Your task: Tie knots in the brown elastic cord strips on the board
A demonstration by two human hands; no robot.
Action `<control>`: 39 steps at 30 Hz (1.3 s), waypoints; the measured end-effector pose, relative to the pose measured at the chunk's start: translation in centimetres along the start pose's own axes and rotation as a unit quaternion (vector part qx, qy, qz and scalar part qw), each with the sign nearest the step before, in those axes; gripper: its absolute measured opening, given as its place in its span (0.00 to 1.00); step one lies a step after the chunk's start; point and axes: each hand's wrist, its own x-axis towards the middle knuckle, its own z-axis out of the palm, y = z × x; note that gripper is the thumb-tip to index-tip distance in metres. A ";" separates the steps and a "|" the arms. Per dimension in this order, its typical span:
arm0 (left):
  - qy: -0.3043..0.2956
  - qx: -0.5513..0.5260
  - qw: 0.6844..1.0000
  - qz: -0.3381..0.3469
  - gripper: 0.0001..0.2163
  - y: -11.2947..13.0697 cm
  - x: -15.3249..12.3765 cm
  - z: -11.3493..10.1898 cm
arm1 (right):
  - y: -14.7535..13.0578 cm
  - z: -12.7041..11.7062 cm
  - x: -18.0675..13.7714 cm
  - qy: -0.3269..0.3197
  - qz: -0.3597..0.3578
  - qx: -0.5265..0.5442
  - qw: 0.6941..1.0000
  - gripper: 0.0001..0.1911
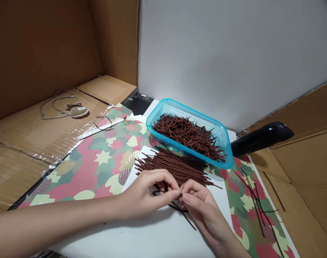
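Note:
My left hand [155, 190] and my right hand [199, 200] meet over a white board, thumbs and forefingers pinched together. Between the fingertips is a small bit of dark brown cord [180, 196], partly hidden by them. More loose strands [189, 220] lie on the board below the hands. Just beyond them is a pile of long, thin brown cords [176, 166], laid roughly side by side. Behind that stands a blue plastic basket [228, 152] holding a heap of short knotted brown pieces [187, 138].
A black handle-like object [262, 138] juts out right of the basket. Loose brown strands [256, 200] lie on the patterned sheet [92, 165] at right. On cardboard at left rest a beige pouch [79, 110] and a grey cord [42, 109]. Cardboard walls [120, 39] enclose the sides.

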 end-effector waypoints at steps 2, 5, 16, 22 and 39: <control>-0.004 0.051 0.993 0.104 0.03 -0.2 0.1 -0.2 | 0.1 0.0 0.0 -0.009 0.036 0.051 0.998 0.08; -0.020 0.093 0.976 0.196 0.04 -0.4 0.2 -0.5 | 0.2 0.0 -0.1 0.000 0.053 0.083 0.995 0.07; 0.006 -0.052 0.999 -0.016 0.02 -0.1 0.1 -0.2 | 0.1 -0.2 -0.5 0.014 -0.026 0.034 0.999 0.06; -0.003 -0.198 0.967 -0.163 0.08 -0.6 0.1 -0.1 | 0.4 -0.3 -1.0 -0.003 -0.209 -0.141 0.968 0.08; -0.239 -0.022 0.967 -0.087 0.03 1.7 0.4 -1.4 | -0.3 -0.6 -1.6 -0.110 -0.107 -0.150 0.977 0.06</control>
